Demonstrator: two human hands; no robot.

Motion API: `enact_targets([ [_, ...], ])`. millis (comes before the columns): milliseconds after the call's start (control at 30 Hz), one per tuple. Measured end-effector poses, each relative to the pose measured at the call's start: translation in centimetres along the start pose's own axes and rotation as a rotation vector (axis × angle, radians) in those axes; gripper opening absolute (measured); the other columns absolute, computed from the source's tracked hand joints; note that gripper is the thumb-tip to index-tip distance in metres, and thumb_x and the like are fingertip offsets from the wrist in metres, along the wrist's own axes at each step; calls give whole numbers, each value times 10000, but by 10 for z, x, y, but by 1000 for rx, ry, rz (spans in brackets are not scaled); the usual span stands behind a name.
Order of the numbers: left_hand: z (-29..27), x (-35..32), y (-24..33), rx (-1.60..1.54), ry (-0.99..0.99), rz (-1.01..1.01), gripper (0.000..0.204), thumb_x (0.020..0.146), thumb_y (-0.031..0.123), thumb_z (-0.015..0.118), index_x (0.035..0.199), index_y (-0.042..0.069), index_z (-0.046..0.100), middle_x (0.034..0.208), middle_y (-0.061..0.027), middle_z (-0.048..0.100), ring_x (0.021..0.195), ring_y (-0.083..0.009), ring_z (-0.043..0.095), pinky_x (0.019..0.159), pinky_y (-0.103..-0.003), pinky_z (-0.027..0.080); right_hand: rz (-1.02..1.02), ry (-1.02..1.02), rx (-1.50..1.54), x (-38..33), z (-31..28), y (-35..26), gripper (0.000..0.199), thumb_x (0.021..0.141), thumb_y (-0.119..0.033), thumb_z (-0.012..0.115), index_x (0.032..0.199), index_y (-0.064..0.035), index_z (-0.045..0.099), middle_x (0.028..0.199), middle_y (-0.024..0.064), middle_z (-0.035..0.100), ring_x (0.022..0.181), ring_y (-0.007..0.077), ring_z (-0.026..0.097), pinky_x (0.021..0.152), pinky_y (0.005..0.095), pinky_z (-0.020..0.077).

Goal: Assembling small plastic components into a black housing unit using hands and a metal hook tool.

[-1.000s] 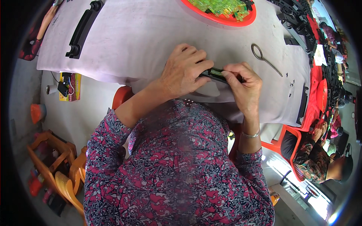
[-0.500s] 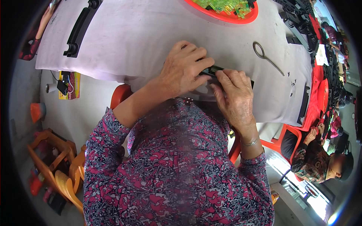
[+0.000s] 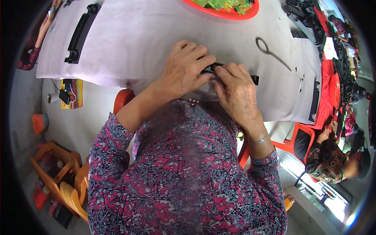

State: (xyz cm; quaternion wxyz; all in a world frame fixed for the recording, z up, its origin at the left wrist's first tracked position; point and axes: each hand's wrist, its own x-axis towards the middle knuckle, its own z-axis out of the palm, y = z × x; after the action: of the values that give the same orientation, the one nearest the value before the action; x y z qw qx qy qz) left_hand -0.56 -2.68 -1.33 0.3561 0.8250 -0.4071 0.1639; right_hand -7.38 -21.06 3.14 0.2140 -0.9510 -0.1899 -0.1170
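Near the front edge of the cloth-covered table, both hands hold a long, narrow black plastic part. My left hand wraps round its left stretch, thumb below and fingers curled over the top. The fingers of my right hand are bent onto the part's middle, fingertips close to the left thumb. To the right, the part's far end sticks out past my right hand. Most of it is hidden under my fingers, and I cannot make out any small piece between the fingertips.
A red basin of yellow-green translucent pieces stands at the far side. A looped metal rod and tiny black bits lie to the right. Black handle-like parts rest at left and at the right edge. Another person sits at right.
The whole view has shifted a little, with the basin and rod now further up and left. Both hands keep hold of the black part, nearly in the same pose.
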Motion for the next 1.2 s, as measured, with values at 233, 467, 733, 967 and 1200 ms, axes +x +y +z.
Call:
enact_targets([
  [233,-4,1,1,-11,-11,-21,373,727,223,835,1038,69,698,898,-67,569,872,-275,574,957,-450,426,230,294,145,10,-46,47,158,895,-90,717,1019,7,720,896,119,709,813,293,690,732,398,551],
  [467,-3,1,3,-21,-30,-29,366,731,205,843,1043,74,707,895,-66,569,872,-278,578,967,-464,429,309,134,-132,21,-34,136,402,893,-306,764,1155,-6,706,1072,157,664,1022,353,627,877,431,514],
  [733,-6,0,2,-17,-51,-29,375,738,216,839,1057,77,701,897,-74,565,882,-297,573,957,-463,427,391,179,-163,28,-13,149,441,844,-295,806,1172,-21,697,1029,159,651,1036,352,625,879,466,514],
  [967,-3,4,2,15,-41,4,400,725,235,846,1052,60,696,909,-86,574,884,-318,570,929,-462,432,385,240,-73,28,-20,148,416,750,-194,882,1100,-64,698,944,139,637,892,317,648,782,427,547],
  [1200,-1,5,9,78,-16,10,449,677,198,883,1047,21,702,1014,-124,645,957,-341,606,888,-441,473,463,308,71,19,-7,149,428,768,-254,856,1133,-124,675,939,116,714,835,320,703,703,436,554],
])
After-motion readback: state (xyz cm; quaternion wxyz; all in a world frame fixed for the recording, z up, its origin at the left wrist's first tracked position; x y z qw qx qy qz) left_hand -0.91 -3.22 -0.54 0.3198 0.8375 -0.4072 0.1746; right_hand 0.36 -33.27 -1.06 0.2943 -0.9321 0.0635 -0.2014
